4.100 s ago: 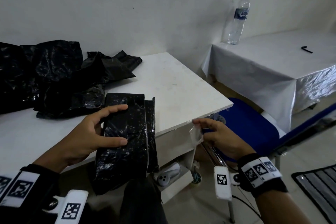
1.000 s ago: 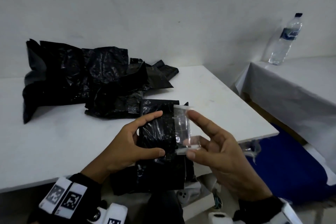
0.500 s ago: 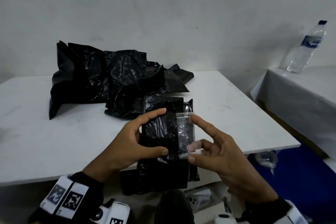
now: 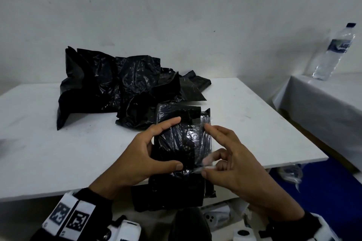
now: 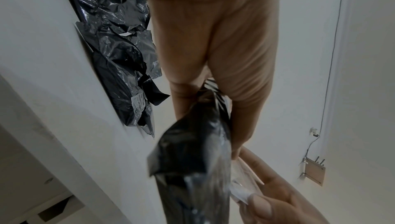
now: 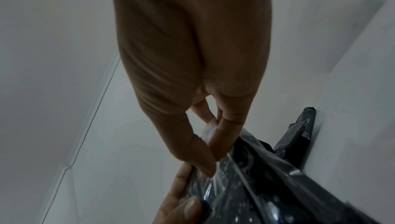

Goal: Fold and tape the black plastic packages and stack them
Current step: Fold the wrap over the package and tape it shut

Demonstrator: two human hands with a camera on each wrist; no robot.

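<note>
The folded black package (image 4: 176, 154) is held upright above the near edge of the white tabletop (image 4: 58, 152), its lower end hanging below that edge. The left hand (image 4: 145, 154) grips it from the left side: the index finger lies across the upper front of the package and the thumb presses across the front lower down, so the package sits between those fingers (image 4: 170, 123) and the palm. In the left wrist view the package (image 5: 192, 151) runs down between thumb and fingers, blurred.

A strip of clear tape (image 4: 197, 141) lies along the right front of the package, over the folded flap. The right hand (image 4: 235, 164) holds it at both ends: the index fingertip touches the strip's upper end near the package's right edge, while the thumb and a curled middle finger pinch the loose lower end just off the package's right side. The right wrist view shows that pinch closely, with the tape (image 6: 208, 133) caught between the fingers (image 6: 222, 138) and the package (image 6: 267, 185) just beneath them.

Behind, a heap of crumpled black plastic bags (image 4: 117, 88) rests on the tabletop, well apart from the hands. A water bottle (image 4: 333, 53) stands on a cloth-covered side table (image 4: 323, 103) to the right.
</note>
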